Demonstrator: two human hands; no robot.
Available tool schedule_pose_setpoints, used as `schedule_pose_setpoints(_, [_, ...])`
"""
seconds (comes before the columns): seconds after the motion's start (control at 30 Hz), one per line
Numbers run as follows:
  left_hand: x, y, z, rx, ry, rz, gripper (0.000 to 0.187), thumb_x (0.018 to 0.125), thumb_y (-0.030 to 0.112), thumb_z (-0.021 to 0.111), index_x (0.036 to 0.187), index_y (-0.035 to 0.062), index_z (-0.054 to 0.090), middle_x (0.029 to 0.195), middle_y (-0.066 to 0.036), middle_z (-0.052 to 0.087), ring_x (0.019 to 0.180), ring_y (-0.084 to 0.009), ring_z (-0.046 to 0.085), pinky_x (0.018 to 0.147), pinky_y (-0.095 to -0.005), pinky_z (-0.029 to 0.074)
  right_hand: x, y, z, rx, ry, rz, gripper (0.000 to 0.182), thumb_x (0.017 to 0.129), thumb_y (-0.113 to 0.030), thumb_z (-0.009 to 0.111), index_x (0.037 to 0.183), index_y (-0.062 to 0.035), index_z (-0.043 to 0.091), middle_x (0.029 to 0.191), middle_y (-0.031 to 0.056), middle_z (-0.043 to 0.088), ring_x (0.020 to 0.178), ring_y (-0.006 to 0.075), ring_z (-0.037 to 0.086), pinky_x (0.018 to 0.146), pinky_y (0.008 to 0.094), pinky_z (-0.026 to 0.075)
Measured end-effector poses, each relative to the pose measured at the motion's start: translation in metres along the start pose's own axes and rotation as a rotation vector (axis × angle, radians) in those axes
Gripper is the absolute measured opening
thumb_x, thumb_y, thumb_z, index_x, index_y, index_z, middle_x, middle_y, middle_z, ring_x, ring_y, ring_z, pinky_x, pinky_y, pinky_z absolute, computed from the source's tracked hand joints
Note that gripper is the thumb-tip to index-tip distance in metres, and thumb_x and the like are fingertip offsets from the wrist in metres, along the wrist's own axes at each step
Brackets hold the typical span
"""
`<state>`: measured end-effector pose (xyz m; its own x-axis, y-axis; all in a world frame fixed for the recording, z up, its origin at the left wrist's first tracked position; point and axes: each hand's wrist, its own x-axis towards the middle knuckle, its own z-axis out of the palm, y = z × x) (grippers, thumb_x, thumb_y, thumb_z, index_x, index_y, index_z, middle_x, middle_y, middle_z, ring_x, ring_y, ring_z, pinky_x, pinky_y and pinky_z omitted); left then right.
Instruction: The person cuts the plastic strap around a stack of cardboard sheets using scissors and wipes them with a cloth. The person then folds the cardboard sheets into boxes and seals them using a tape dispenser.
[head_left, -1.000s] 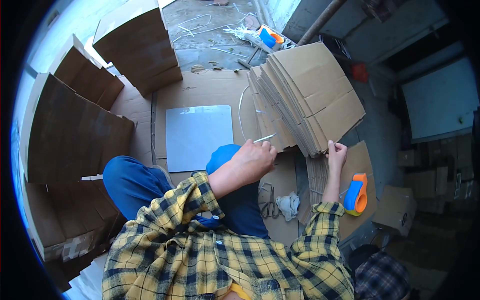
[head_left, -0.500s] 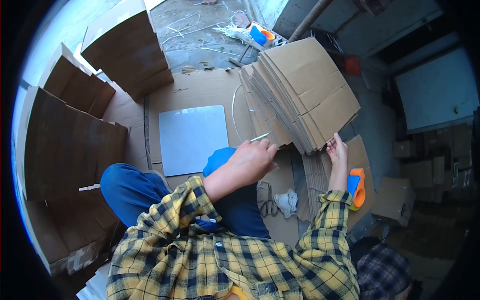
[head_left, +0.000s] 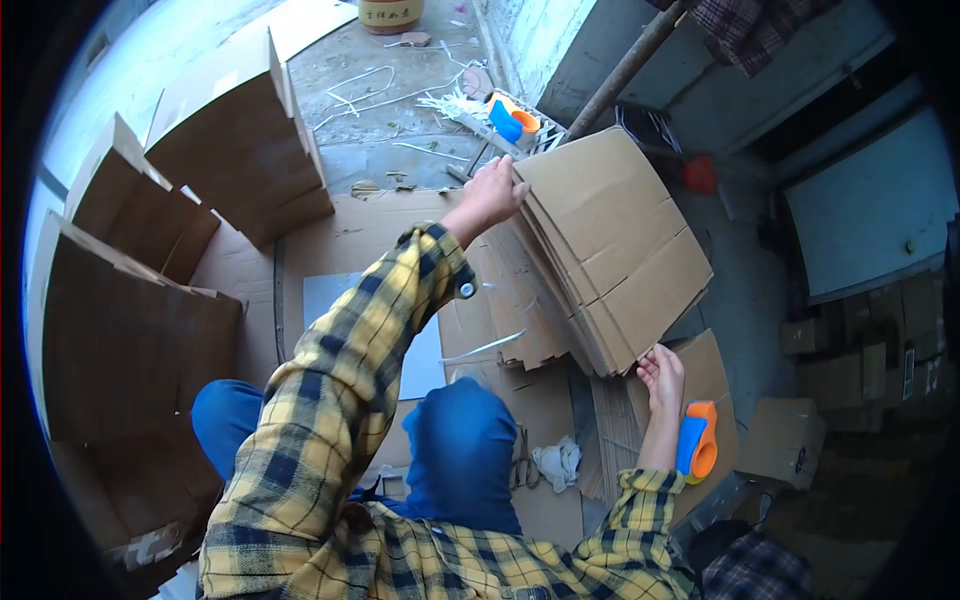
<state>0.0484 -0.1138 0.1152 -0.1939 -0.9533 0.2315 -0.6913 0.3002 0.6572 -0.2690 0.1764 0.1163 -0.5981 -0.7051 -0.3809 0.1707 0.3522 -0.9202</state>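
Observation:
A stack of flattened cardboard boxes (head_left: 625, 225) leans in front of me, to the right of the middle. At its upper left corner, my left hand (head_left: 490, 192) is closed on the edge of the top flattened box. My right hand (head_left: 662, 376) pinches the lower corner of the stack, thumb and fingers bent around the edge. Below the stack, a white plastic strip (head_left: 485, 348) lies loose near my knee. A pale flat board (head_left: 420, 355) on the floor cardboard is partly covered by my left sleeve.
Standing cardboard boxes (head_left: 235, 150) line the left side. An orange and blue tape dispenser (head_left: 700, 442) rests on more flattened cardboard at right; another tape dispenser (head_left: 512, 118) sits beyond the stack. A crumpled white cloth (head_left: 558, 463) lies by my knee. A wooden pole (head_left: 630, 65) slants behind.
My left hand has moved up and forward from above my knee to the stack's upper left corner. The white strip now lies apart from it. My right hand stays at the lower corner.

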Motion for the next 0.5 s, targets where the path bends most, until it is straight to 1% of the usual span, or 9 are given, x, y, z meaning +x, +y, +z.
schedule_pose_setpoints(0.03, [0.018,0.001,0.006,-0.006,-0.005,0.001,0.062,0.087,0.042,0.056,0.126,-0.0050,0.045,0.126,-0.025,0.051,0.119,-0.0341,0.050,0.098,-0.0407,0.041,-0.001,-0.002,0.001,-0.003,0.007,0.001,0.021,0.092,-0.026,0.058,0.103,-0.0080,0.057,0.082,-0.0002,0.059,0.071,0.0088,0.059,0.059,0.0234,0.052])
schedule_pose_setpoints(0.1, [0.047,0.004,0.019,-0.180,-0.311,-0.217,0.067,0.083,0.048,0.059,0.120,-0.0067,0.051,0.119,-0.025,0.056,0.114,-0.0345,0.054,0.094,-0.0426,0.043,-0.003,-0.001,0.000,0.016,-0.011,-0.012,0.022,0.092,-0.027,0.058,0.104,-0.0081,0.057,0.083,-0.0001,0.059,0.071,0.0090,0.059,0.060,0.0228,0.052])
schedule_pose_setpoints(0.23, [0.039,0.008,0.020,-0.096,-0.196,-0.185,0.060,0.081,0.051,0.060,0.115,0.0016,0.059,0.115,-0.018,0.060,0.110,-0.0335,0.056,0.091,-0.0420,0.045,-0.004,0.003,0.003,0.092,0.086,-0.075,0.020,0.092,-0.025,0.059,0.103,-0.0088,0.057,0.086,0.0009,0.060,0.074,0.0082,0.057,0.061,0.0215,0.049])
schedule_pose_setpoints(0.27, [0.028,0.004,0.022,-0.071,-0.060,-0.117,0.055,0.081,0.050,0.062,0.114,0.0058,0.060,0.116,-0.016,0.059,0.109,-0.0327,0.056,0.091,-0.0416,0.045,-0.005,0.003,0.004,0.125,0.109,-0.106,0.018,0.092,-0.025,0.059,0.101,-0.0104,0.055,0.088,0.0008,0.059,0.077,0.0087,0.056,0.061,0.0216,0.047])
schedule_pose_setpoints(0.3, [0.019,0.002,0.017,-0.119,-0.038,-0.082,0.050,0.082,0.044,0.063,0.112,0.0046,0.060,0.117,-0.018,0.058,0.109,-0.0338,0.054,0.091,-0.0432,0.044,-0.009,-0.001,0.009,0.175,0.148,-0.150,0.017,0.092,-0.023,0.059,0.099,-0.0101,0.052,0.089,0.0014,0.058,0.078,0.0100,0.056,0.062,0.0230,0.048])
schedule_pose_setpoints(0.37, [-0.003,-0.004,0.009,-0.076,0.205,0.027,0.043,0.086,0.039,0.062,0.109,0.0026,0.061,0.108,-0.014,0.061,0.097,-0.0294,0.060,0.086,-0.0391,0.047,-0.021,-0.017,0.026,0.153,0.243,-0.267,0.018,0.092,-0.021,0.059,0.099,-0.0089,0.048,0.091,0.0037,0.056,0.081,0.0117,0.056,0.065,0.0253,0.049])
schedule_pose_setpoints(0.4, [-0.012,-0.011,0.002,-0.070,0.209,0.008,0.043,0.086,0.039,0.062,0.109,0.0026,0.061,0.108,-0.014,0.061,0.097,-0.0294,0.060,0.086,-0.0391,0.047,-0.022,-0.021,0.028,0.162,0.213,-0.306,0.019,0.092,-0.018,0.059,0.100,-0.0077,0.046,0.094,0.0056,0.054,0.084,0.0124,0.056,0.069,0.0273,0.050])
schedule_pose_setpoints(0.47, [-0.031,-0.028,-0.023,-0.682,0.170,-0.219,0.037,0.089,0.034,0.061,0.109,0.0025,0.060,0.097,-0.008,0.062,0.085,-0.0192,0.062,0.075,-0.0325,0.050,-0.030,-0.041,0.042,0.138,0.106,-0.340,0.018,0.092,-0.017,0.059,0.100,-0.0076,0.045,0.095,0.0055,0.053,0.086,0.0123,0.056,0.069,0.0275,0.050])
schedule_pose_setpoints(0.5, [-0.048,-0.026,-0.049,-0.906,0.150,-0.377,0.033,0.091,0.030,0.060,0.110,0.0040,0.056,0.090,-0.003,0.061,0.073,-0.0100,0.059,0.063,-0.0242,0.048,-0.033,-0.051,0.051,0.124,0.021,-0.382,0.018,0.092,-0.016,0.058,0.100,-0.0074,0.045,0.095,0.0054,0.052,0.088,0.0123,0.055,0.070,0.0276,0.050])
